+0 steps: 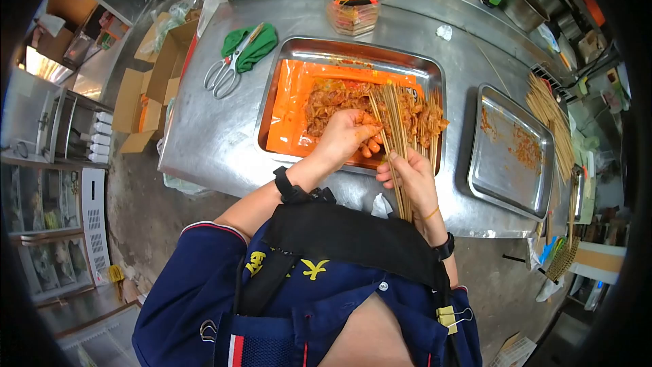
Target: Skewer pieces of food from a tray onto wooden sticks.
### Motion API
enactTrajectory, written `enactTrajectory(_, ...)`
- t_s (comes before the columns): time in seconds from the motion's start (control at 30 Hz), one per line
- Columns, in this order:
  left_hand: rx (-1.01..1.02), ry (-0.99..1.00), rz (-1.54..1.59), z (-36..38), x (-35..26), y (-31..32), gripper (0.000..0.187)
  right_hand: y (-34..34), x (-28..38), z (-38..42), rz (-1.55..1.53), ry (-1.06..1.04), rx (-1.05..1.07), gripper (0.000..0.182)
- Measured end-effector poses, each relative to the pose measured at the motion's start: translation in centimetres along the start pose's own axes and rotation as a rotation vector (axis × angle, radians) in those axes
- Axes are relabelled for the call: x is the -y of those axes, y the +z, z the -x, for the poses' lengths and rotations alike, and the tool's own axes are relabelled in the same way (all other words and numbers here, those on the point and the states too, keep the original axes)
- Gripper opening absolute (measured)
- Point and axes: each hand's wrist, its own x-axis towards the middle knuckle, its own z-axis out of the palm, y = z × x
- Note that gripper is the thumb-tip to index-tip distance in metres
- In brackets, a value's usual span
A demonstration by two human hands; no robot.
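Note:
A deep metal tray [272,102] holds an orange plastic bag [288,119] with red-sauced meat pieces [326,105] on it. My right hand [413,178] is wrapped round a bundle of thin wooden skewers [396,122] that slants over the tray's near edge. My left hand [350,137], its fingertips coated in sauce, is bent in at the skewers' left side, over the meat; what its fingers pinch is too small to make out. More skewered meat [429,122] lies at the tray's right end.
Scissors [231,71] and a green cloth [257,47] lie left of the tray. On the right are a second, sauce-stained tray [513,153] and a pile of loose skewers [553,122]. A clear container [354,13] stands behind. Cardboard boxes [146,95] are on the floor.

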Motion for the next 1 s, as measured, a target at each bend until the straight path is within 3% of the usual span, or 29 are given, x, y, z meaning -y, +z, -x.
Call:
enactTrajectory(0.37,-0.183,0.067,-0.024,-0.5,0.1,0.2,0.014,0.5,0.1,0.4,-0.007,-0.067,-0.031,0.012)
enactTrajectory(0.57,-0.254,0.088,-0.069,-0.4,0.3,0.3,0.009,-0.2,-0.4,0.4,0.070,-0.068,0.081,0.009)
enactTrajectory(0.67,-0.179,0.093,-0.185,-0.7,0.4,-0.9,0.009,-0.1,-0.4,0.4,0.086,-0.095,0.062,0.009)
enactTrajectory(0.77,-0.475,0.297,-0.359,-0.9,-1.3,-4.9,0.012,-0.4,-0.5,0.6,-0.008,-0.098,0.066,0.010)
enactTrajectory(0.83,-0.536,0.359,-0.506,-1.5,-1.2,-9.1,0.015,-0.4,-0.2,0.6,-0.020,-0.080,0.051,0.010)
enactTrajectory(0.93,-0.528,0.200,-0.864,-1.7,-2.0,-11.5,0.020,-0.5,-0.2,0.4,-0.025,-0.067,0.063,0.010)
enactTrajectory(1.0,-0.393,0.152,-0.967,-2.3,-2.7,-11.2,0.024,-0.5,-0.3,0.4,-0.034,-0.068,0.067,0.010)
